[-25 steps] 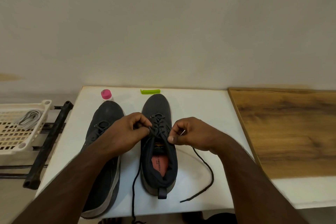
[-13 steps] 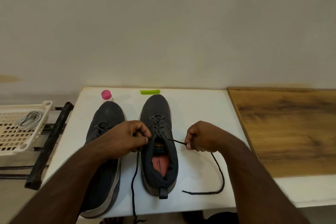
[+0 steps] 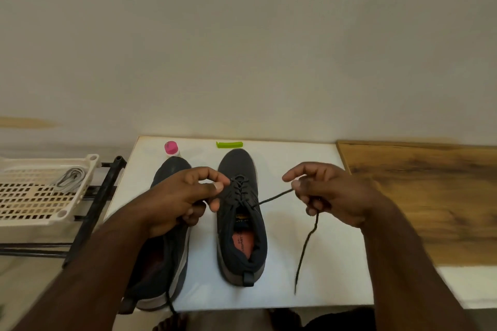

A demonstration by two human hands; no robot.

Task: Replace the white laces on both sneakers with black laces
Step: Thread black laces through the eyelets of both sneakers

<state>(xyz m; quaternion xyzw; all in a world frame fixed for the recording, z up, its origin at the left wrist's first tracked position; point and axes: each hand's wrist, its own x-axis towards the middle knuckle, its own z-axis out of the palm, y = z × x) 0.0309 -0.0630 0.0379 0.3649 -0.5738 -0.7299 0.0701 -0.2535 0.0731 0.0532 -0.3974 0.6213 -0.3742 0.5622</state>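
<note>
Black lace (image 3: 274,197): I see it threaded through the eyelets of the right sneaker, one thin end running taut from the top eyelet out to the right, the rest hanging limp below my right hand down toward the counter's front edge.
Right hand (image 3: 329,193): raised just right of the right sneaker, thumb and forefinger pinching the lace, lower fingers curled round the hanging part.
Left hand (image 3: 185,196): over the gap between the two shoes, fingers curled, thumb and forefinger meeting at the crossed lacing; I cannot tell exactly which strand it holds.
Right sneaker (image 3: 240,220): dark knit upper, toe pointing at the wall, reddish insole showing, heel tab toward me.
Left sneaker (image 3: 164,258): just left of the right sneaker, same dark fabric, pale sole rim, partly hidden under my left forearm.
Counter (image 3: 290,158): smooth white top; wood-grain board adjoining on the right.
Pink-capped bottle (image 3: 171,148): beyond the left sneaker's toe.
Green clip (image 3: 229,144): beyond the right sneaker's toe.
Basket (image 3: 29,196): cream slotted plastic, well left of the sneakers, holding pale laces (image 3: 68,177).
</note>
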